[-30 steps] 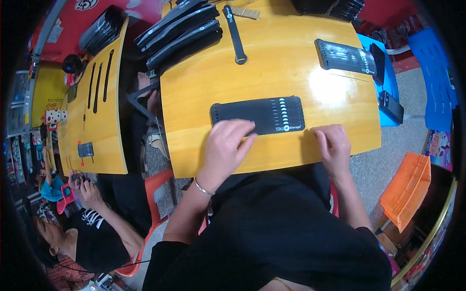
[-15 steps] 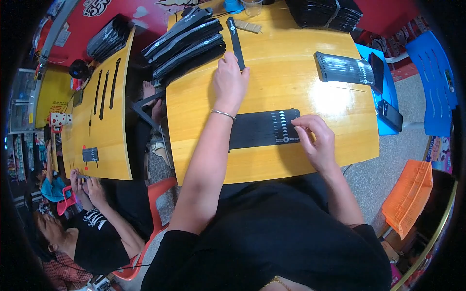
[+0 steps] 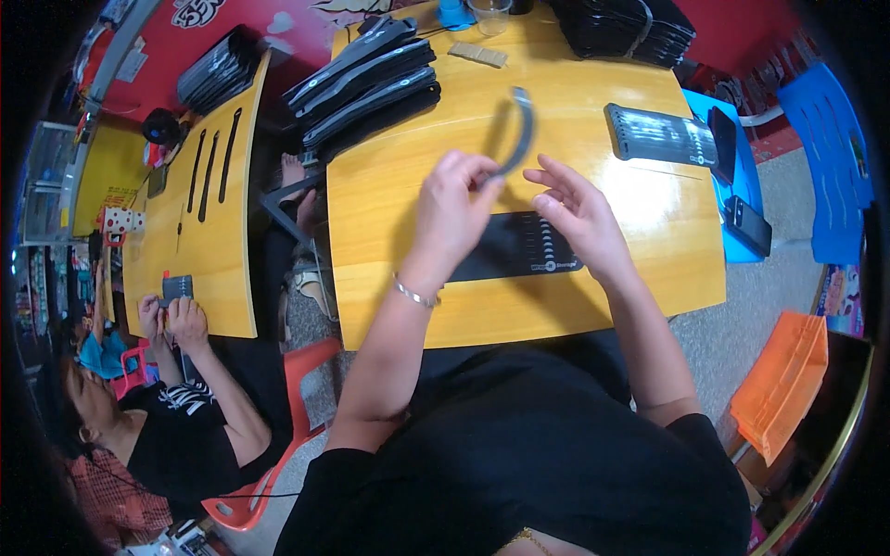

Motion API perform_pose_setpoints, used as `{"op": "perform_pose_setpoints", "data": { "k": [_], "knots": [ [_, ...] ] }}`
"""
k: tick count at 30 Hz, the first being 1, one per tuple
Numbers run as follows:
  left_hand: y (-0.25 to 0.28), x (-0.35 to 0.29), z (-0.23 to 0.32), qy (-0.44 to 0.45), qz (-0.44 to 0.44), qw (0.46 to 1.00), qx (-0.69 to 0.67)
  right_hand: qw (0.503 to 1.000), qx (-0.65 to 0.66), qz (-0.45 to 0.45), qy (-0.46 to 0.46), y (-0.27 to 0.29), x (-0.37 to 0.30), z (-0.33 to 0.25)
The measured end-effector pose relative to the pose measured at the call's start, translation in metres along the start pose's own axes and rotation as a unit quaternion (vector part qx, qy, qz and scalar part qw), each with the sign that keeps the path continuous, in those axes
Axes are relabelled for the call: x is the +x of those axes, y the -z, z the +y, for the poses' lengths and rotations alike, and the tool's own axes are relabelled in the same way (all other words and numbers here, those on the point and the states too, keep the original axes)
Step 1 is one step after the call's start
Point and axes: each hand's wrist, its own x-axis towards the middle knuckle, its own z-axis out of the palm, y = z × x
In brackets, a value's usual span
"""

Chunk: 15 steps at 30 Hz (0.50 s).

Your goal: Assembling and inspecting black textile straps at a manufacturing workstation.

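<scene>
The left hand [image 3: 452, 206] pinches the near end of a black strap [image 3: 525, 132] between thumb and fingers. The strap is raised off the table [image 3: 672, 295], beyond the far edge of a black panel [image 3: 493, 248]; it bows to the right and its far end curls upward, unsupported. The right hand [image 3: 586, 221] is beside it, fingers parted and curved, holding nothing that shows. Its fingertips look apart from the strap, and the hand hides the panel's right end.

The panel lies flat on the table, with white marks in a row near its right side. Up and to the right is another panel [image 3: 660, 135], apart from this one; a black stack [image 3: 369, 85] sits at the upper left.

To handle the strap well, a firm pinch close to its end seems best, with the right fingers steadying the loose length so that it neither twists nor swings. Lifting the right hand clear would show the panel's whole marked side.
</scene>
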Motion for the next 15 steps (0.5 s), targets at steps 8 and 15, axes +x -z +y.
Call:
{"op": "perform_pose_setpoints", "data": {
  "k": [8,15],
  "knots": [
    [0.04,-0.073,0.03,0.121,-0.092,0.962,-0.229,0.992,0.098,-0.046,-0.063,0.016,-0.034,-0.011],
    [0.064,-0.131,-0.001,0.26,-0.07,0.892,-0.363,0.995,0.101,-0.022,0.001,0.055,-0.086,0.006]
  ]
}}
